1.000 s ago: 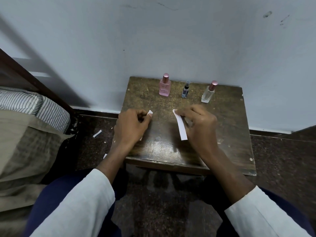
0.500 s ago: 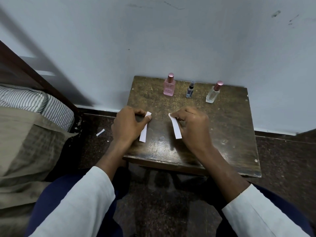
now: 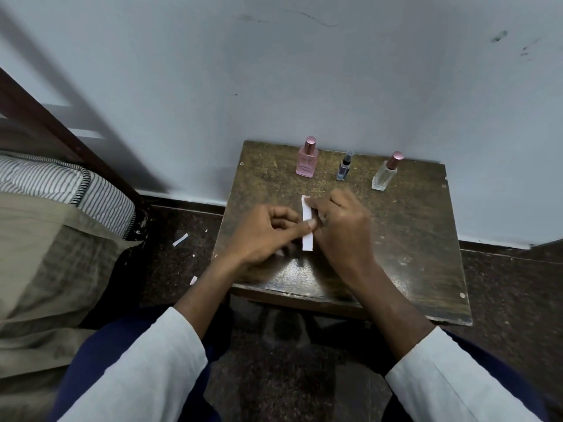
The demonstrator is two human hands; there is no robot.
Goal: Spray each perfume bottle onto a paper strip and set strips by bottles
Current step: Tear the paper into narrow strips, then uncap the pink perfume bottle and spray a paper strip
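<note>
Three perfume bottles stand in a row at the back of the small dark wooden table (image 3: 420, 239): a pink bottle (image 3: 307, 162), a small dark blue spray bottle (image 3: 343, 167) and a clear bottle with a pink cap (image 3: 384, 176). A white paper strip (image 3: 307, 239) is held upright over the table's middle, between both hands. My right hand (image 3: 345, 229) pinches its upper end. My left hand (image 3: 265, 236), its fingers curled, has its thumb on the strip's middle. A pale bit of paper shows under the left hand; a second strip cannot be made out.
A bed with a striped mattress (image 3: 61, 184) and a dark wooden frame fills the left side. Paper scraps (image 3: 180, 240) lie on the dark floor between bed and table. The wall rises directly behind the bottles.
The hands were apart, each holding its own strip. They have come together at the table's middle, and only one strip now shows between them.
</note>
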